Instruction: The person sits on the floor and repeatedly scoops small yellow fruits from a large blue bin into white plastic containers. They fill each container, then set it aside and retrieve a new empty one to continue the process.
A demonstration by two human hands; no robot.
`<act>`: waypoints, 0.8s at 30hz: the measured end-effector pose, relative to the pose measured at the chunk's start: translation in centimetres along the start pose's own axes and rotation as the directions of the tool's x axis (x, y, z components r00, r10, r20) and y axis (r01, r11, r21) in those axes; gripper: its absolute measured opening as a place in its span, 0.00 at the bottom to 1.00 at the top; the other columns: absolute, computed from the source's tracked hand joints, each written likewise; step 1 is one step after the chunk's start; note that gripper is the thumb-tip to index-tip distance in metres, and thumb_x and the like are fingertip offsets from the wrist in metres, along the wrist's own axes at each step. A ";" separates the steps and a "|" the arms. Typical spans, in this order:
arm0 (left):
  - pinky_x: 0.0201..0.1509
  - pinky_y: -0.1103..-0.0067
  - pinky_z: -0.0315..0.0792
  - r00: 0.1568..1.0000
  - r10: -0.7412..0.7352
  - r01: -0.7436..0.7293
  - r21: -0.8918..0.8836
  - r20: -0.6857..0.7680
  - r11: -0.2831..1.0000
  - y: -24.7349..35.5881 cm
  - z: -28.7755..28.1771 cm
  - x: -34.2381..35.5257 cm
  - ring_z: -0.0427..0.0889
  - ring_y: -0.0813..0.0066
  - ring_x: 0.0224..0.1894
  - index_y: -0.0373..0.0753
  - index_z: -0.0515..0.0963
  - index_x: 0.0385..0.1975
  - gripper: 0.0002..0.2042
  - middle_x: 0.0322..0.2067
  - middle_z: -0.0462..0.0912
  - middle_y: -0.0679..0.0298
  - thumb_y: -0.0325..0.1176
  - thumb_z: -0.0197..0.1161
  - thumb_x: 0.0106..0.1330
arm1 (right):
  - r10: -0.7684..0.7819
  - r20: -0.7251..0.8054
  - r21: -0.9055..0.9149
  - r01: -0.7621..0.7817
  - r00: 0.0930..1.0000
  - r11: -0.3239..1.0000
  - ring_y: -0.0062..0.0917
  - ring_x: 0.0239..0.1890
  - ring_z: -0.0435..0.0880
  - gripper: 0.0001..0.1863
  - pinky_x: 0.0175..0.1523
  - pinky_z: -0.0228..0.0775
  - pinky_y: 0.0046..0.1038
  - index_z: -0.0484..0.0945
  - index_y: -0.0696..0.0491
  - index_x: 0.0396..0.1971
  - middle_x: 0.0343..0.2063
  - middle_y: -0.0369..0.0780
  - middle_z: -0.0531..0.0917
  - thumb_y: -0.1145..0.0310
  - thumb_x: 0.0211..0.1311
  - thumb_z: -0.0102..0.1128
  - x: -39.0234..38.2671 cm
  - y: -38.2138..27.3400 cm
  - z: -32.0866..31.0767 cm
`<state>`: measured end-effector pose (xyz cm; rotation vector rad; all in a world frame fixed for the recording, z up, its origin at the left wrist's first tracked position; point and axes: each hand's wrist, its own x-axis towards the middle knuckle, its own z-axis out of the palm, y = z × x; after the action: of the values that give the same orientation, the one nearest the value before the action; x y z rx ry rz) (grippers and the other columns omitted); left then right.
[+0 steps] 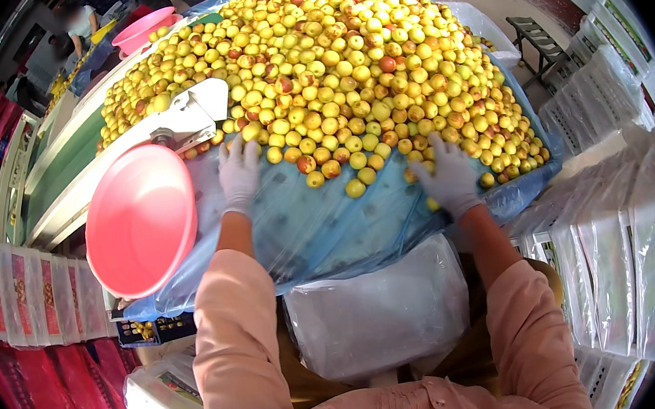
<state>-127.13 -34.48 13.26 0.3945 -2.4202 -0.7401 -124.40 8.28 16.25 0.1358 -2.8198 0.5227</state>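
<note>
A wide heap of small round yellow-green fruit with reddish-brown patches, which look like jujubes [345, 67], covers the far part of a table lined with a blue plastic sheet [306, 231]. My left hand [240, 177], in a white glove, touches the heap's near left edge with its fingers stretched forward. At the near right edge, my gloved right hand [447, 176] rests against the fruit with fingers apart. Several jujubes lie loose between the two hands. Neither hand shows a fruit in its grip, though the palms are hidden.
Left of my left hand stands a pink basin [140, 222], beside a green conveyor belt [71, 155] and a white metal guide [209, 101]. A plastic-wrapped box [379, 311] sits before my body. Wrapped cartons [603, 239] stack up at right. People work at the far left.
</note>
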 end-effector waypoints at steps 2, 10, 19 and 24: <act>0.63 0.65 0.73 0.996 0.053 -0.038 0.194 -0.077 0.980 1.7 1.9 -0.6 0.81 0.49 0.56 0.50 0.80 0.62 0.23 0.52 0.82 0.48 0.54 0.61 0.72 | -0.019 0.110 -0.004 0.020 0.994 1.000 0.54 0.56 0.76 0.38 0.54 0.77 0.50 0.72 0.42 0.67 0.54 0.53 0.76 0.37 0.63 0.63 0.2 -4.1 1.4; 0.50 0.71 0.78 0.961 0.188 -0.091 -0.414 0.200 0.906 8.9 1.0 -6.2 0.85 0.61 0.41 0.42 0.86 0.51 0.16 0.40 0.85 0.55 0.44 0.67 0.71 | -0.271 0.163 0.426 0.180 0.949 0.887 0.41 0.50 0.84 0.29 0.56 0.76 0.38 0.79 0.46 0.59 0.50 0.44 0.81 0.46 0.63 0.67 0.9 -7.4 1.7; 0.48 0.74 0.77 0.869 0.205 0.155 -0.641 0.450 0.752 11.5 -3.2 -13.8 0.84 0.73 0.40 0.32 0.84 0.45 0.11 0.37 0.87 0.59 0.34 0.65 0.72 | -0.454 0.395 0.569 0.175 0.799 0.804 0.45 0.48 0.86 0.26 0.52 0.78 0.42 0.78 0.46 0.55 0.44 0.44 0.86 0.45 0.65 0.60 -2.8 -9.6 0.0; 0.40 0.68 0.77 0.773 0.289 -0.024 -0.430 0.564 0.903 12.5 -7.4 -16.9 0.83 0.53 0.33 0.37 0.80 0.39 0.10 0.28 0.81 0.53 0.38 0.64 0.70 | -0.575 0.338 0.534 0.351 0.745 0.769 0.45 0.37 0.85 0.21 0.44 0.77 0.42 0.78 0.53 0.39 0.33 0.46 0.84 0.48 0.63 0.64 -8.1 -10.1 -0.5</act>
<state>-110.62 -20.34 18.21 -0.2788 -2.7326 -1.4336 -115.08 -0.60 17.85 1.2177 -2.8707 1.1162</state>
